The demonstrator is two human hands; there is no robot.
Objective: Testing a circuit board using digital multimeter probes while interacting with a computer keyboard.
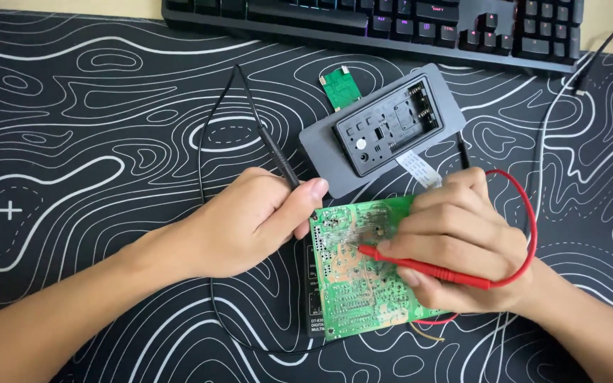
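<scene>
A green circuit board (356, 284) lies solder side up near the front of the desk mat. My left hand (250, 220) grips a black test probe (278, 157) whose tip meets the board's upper left corner. My right hand (455, 241) rests on the board's right part and holds a red test probe (420, 266), its metal tip touching the solder joints near the board's middle. The black lead (211, 120) loops away to the upper left. The red lead (526, 213) arcs around my right hand.
A grey device housing with a black inner panel (384, 128) lies behind the board, a white ribbon cable (420, 169) hanging from it. A small green board (338, 89) sits beside it. A dark keyboard (391, 21) spans the back edge. White cable (544, 142) runs at right.
</scene>
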